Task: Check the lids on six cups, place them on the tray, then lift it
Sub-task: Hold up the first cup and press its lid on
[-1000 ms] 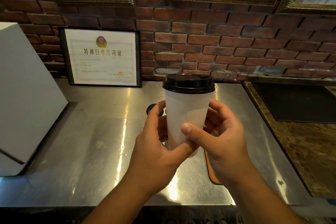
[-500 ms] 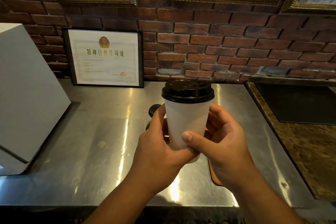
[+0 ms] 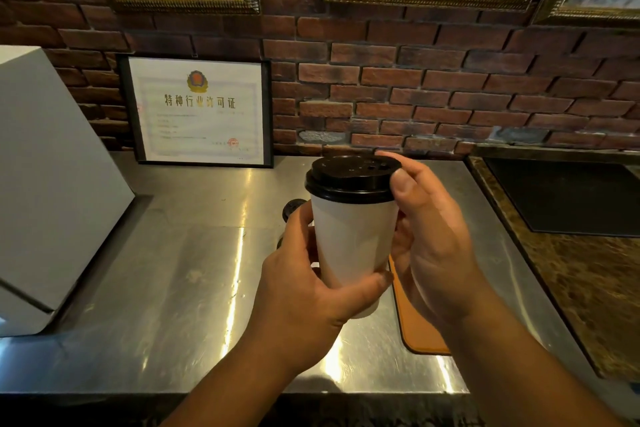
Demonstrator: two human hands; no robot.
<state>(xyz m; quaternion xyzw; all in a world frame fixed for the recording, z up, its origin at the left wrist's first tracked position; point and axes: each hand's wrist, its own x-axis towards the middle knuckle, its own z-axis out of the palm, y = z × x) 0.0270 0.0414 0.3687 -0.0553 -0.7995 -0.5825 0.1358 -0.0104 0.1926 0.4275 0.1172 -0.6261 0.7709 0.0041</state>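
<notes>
A white paper cup [image 3: 351, 243] with a black lid [image 3: 349, 180] is held up over the steel counter [image 3: 180, 281]. My left hand [image 3: 304, 291] grips the cup's lower body, thumb across its front. My right hand [image 3: 429, 239] pinches the lid's right rim with thumb and a fingertip. An orange-brown tray [image 3: 414, 326] lies on the counter behind the cup, mostly hidden by my right hand and arm. Dark lids of other cups [image 3: 292, 210] peek out behind my left hand.
A large white box [image 3: 48, 184] stands at the left. A framed certificate [image 3: 199, 111] leans on the brick wall at the back. A dark stone counter with a black mat [image 3: 568, 198] lies to the right.
My right hand has left the cup's side and risen to the lid's rim. The cup has sunk a little and tilted, so the lid's top now shows.
</notes>
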